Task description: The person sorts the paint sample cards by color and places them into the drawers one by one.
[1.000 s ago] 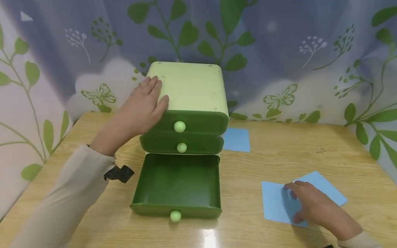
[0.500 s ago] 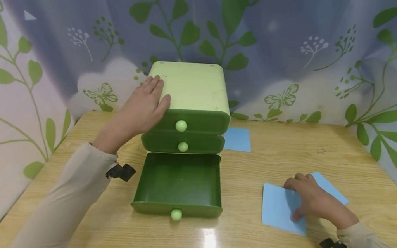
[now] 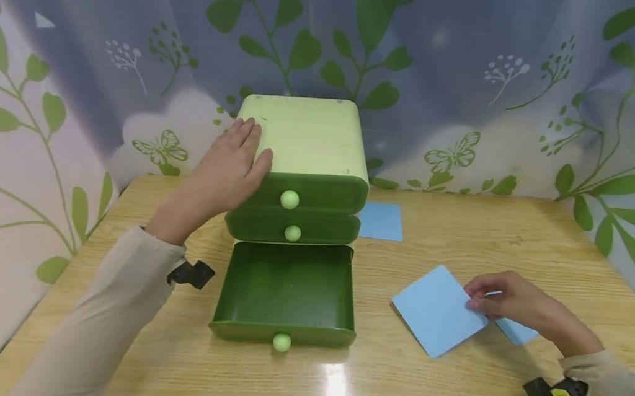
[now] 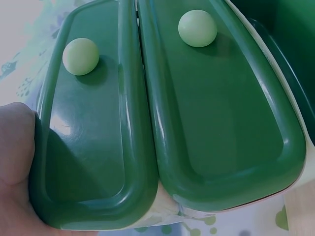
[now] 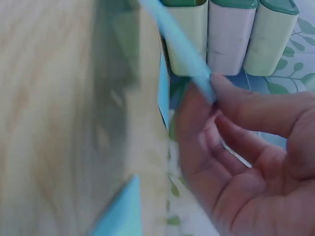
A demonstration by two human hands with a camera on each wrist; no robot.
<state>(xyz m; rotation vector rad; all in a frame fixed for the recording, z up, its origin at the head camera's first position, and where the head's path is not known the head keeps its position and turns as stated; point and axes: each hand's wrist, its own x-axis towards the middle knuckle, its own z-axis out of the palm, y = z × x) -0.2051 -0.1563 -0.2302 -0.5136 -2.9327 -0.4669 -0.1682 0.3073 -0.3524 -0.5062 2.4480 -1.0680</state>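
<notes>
Pinched between the thumb and fingers of my right hand (image 3: 527,308) is a square blue paper sheet (image 3: 436,312), raised off the table. In the right wrist view that sheet (image 5: 179,42) appears nearly edge-on at the fingertips. A second blue sheet (image 3: 518,332) lies under the right hand, partly covered by it. My left hand (image 3: 221,169) rests on the top left edge of a small green drawer cabinet (image 3: 307,136), fingers extended. Its bottom drawer (image 3: 288,289) is pulled out with nothing visible inside; the upper two drawers (image 4: 224,113) are closed.
Another blue sheet (image 3: 381,221) lies on the wooden table (image 3: 447,395) behind the cabinet's right side, partly hidden by it. A patterned curtain (image 3: 461,79) hangs behind and along both sides. Round light green knobs (image 3: 282,343) stick out from the drawer fronts.
My right hand has taken hold of the upper blue sheet, lifted it off the table and turned it, shifting it slightly left. My left hand stays on the cabinet.
</notes>
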